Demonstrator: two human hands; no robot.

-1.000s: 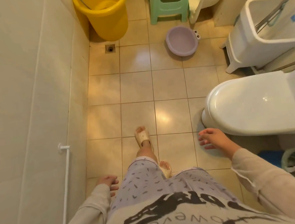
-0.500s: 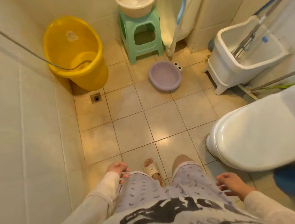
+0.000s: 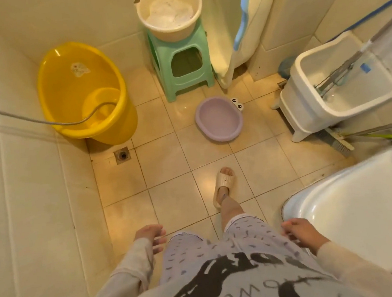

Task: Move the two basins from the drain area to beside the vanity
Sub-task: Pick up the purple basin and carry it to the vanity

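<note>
My fingers (image 3: 157,237) on the left hand (image 3: 149,235) were spread loose and held nothing; the right hand (image 3: 299,233) hung the same way beside my hip, slack and empty, close to the white toilet (image 3: 360,209) on that side. I was on the approach, one slippered foot (image 3: 225,181) planted forward on the tiled floor (image 3: 167,161), and neither basin had been touched yet.

The nearer one, the lilac basin (image 3: 219,119), sat flat on the floor ahead of me and a little to the right, a small pair of cartoon eyes (image 3: 237,103) at its far rim. The second I took to be the cream basin (image 3: 169,11) perched on the green stool (image 3: 183,66) against the back wall, with something white lying inside it. The floor drain (image 3: 122,155) lay off to the left, just in front of the big yellow tub (image 3: 84,93).

My judgement was that the next move called for more steps forward and a bend down to take the lilac basin by its rim. The path looked open, but the room was tight: the white mop bucket (image 3: 330,87) with its handle crowded the right side, a brush lay at its foot, and a hose (image 3: 26,119) stretched across from the left wall into the yellow tub. The vanity itself was not in sight.
</note>
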